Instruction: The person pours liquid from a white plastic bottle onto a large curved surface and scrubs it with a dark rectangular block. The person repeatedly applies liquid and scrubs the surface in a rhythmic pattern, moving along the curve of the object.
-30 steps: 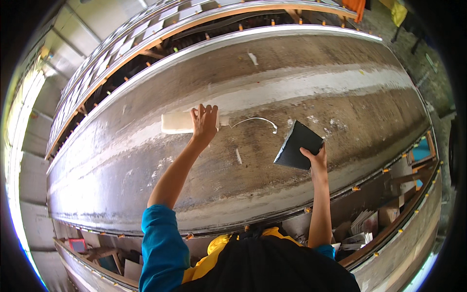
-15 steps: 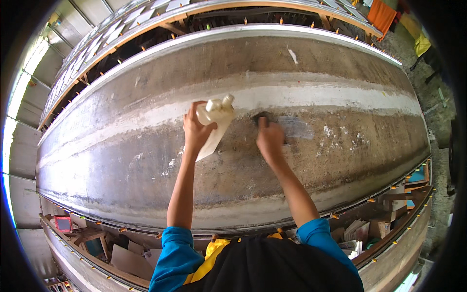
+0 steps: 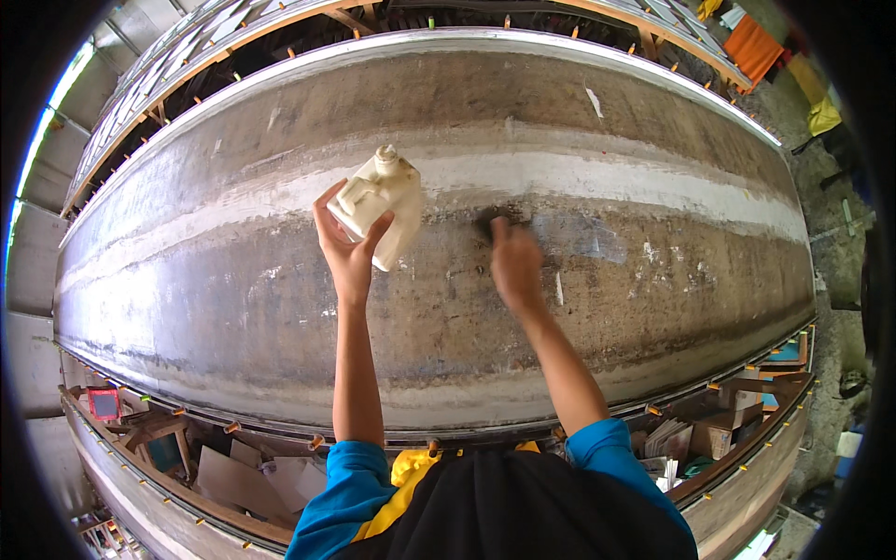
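Note:
Raised above the long stained table (image 3: 448, 327), my left hand (image 3: 352, 252) grips an off-white plastic jug (image 3: 397, 201), thumb on one side and fingers on the other. The jug leans, its narrow neck pointing away from me. To its right my right hand (image 3: 516, 261) is closed and pressed low to the table surface, blurred by motion. A small dark pad or scraper (image 3: 487, 224) shows at its fingertips; its exact kind is hard to make out. Beside that hand lies a grey, wet-looking smear (image 3: 583, 238).
A pale band (image 3: 653, 182) runs lengthwise along the table, whose long edges carry rows of pegs. Under the near edge, a shelf holds cardboard boxes (image 3: 714, 439), papers and a red frame (image 3: 104, 403). Beyond the far edge stands a rack of panels (image 3: 224, 51). An orange cloth (image 3: 752, 49) hangs at far right.
My left hand has lifted and turned the jug, moving it a little left and away from me. My right hand stays near the same spot, with the dark piece shifted slightly left.

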Action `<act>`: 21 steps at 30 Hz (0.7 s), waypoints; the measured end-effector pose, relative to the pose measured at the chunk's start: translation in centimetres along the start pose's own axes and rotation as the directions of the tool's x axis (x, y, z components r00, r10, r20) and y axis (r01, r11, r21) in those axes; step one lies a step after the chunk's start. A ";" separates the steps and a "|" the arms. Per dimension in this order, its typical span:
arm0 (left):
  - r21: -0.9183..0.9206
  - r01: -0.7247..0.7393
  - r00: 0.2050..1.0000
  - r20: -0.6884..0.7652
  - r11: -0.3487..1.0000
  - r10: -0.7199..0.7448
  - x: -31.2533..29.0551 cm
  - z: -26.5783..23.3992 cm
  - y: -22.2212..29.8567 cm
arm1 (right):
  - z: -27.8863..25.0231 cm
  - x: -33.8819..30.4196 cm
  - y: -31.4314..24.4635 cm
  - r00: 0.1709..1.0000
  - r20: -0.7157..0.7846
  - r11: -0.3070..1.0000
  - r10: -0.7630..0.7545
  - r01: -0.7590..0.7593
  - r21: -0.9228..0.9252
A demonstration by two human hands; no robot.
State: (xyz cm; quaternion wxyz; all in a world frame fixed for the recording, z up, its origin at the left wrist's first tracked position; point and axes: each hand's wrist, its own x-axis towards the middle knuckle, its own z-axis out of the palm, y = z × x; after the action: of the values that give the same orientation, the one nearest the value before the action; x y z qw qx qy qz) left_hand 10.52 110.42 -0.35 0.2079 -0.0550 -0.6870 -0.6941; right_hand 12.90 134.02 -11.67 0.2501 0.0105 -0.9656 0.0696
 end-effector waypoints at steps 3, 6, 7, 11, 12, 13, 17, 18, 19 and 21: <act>-0.013 0.030 0.999 -0.043 0.999 -0.030 -0.5 -1.4 0.3 | -2.0 -0.3 -3.2 0.966 0.105 0.954 -0.237 0.211 0.213; 0.019 0.026 0.997 -0.068 0.999 -0.024 -1.1 -3.1 0.5 | -3.7 3.8 0.8 0.945 0.323 0.984 0.046 -0.099 0.150; 0.025 0.021 0.998 -0.055 0.999 -0.020 -1.1 -2.8 0.9 | -3.4 4.3 2.0 0.945 0.321 0.991 0.064 -0.097 0.088; 0.039 0.018 0.997 -0.077 0.999 -0.015 -1.5 -3.4 1.0 | -2.6 1.4 0.7 0.968 0.094 0.961 -0.232 0.213 0.175; 0.049 0.017 0.995 -0.098 0.999 -0.012 -1.6 -3.8 1.0 | -3.7 0.0 -0.5 0.927 0.051 0.900 -0.371 0.346 0.266; 0.052 0.017 0.994 -0.108 0.998 -0.012 -1.8 -4.0 1.1 | -4.5 -0.7 -1.0 0.872 -0.003 0.819 -0.490 0.461 0.341; 0.024 0.008 0.995 -0.097 1.000 -0.006 -2.1 -4.7 1.7 | -5.2 -0.1 2.1 0.763 0.193 0.715 -0.617 0.440 0.543; 0.025 0.006 0.996 -0.092 1.000 -0.003 -2.1 -4.5 1.9 | -4.9 2.1 2.6 0.764 0.246 0.743 -0.597 0.410 0.529; 0.026 0.006 0.996 -0.089 1.000 -0.003 -2.2 -4.1 2.0 | -4.1 4.2 3.1 0.761 0.300 0.770 -0.575 0.379 0.514; 0.019 0.008 0.998 -0.068 1.000 -0.006 -2.6 -2.9 2.6 | -1.4 7.0 4.4 0.779 0.199 0.776 -0.595 0.491 0.397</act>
State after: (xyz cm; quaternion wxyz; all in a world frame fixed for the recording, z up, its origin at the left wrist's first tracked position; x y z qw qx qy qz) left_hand 14.38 108.24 0.98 0.2292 -0.0270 -0.6863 -0.6897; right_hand 7.20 138.66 -7.58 0.0976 0.3439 -0.9221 0.1481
